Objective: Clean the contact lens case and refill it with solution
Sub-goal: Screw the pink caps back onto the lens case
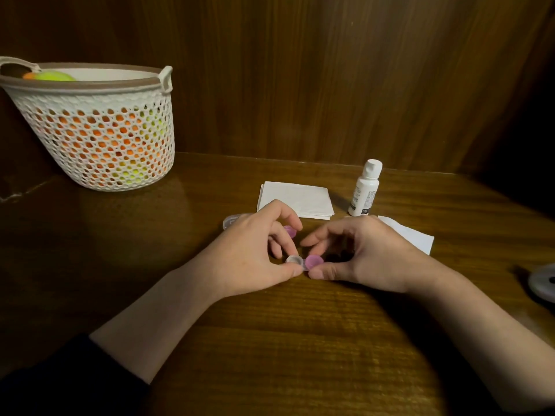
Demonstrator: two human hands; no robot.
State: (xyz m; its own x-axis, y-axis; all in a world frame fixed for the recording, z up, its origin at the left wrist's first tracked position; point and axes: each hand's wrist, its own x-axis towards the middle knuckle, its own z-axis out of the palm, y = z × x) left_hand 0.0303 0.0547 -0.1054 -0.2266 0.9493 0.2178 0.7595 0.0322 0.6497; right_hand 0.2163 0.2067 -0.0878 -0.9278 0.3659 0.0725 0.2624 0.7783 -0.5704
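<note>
Two hands, left hand [255, 250] and right hand [369, 256], pinch one lens case [303, 262]; two tissues [297, 199], one bottle [365, 189].

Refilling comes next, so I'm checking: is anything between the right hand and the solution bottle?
Nothing visible. The solution bottle stands upright just beyond the right hand, bare table between them. That hand pinches the purple cap.
</note>
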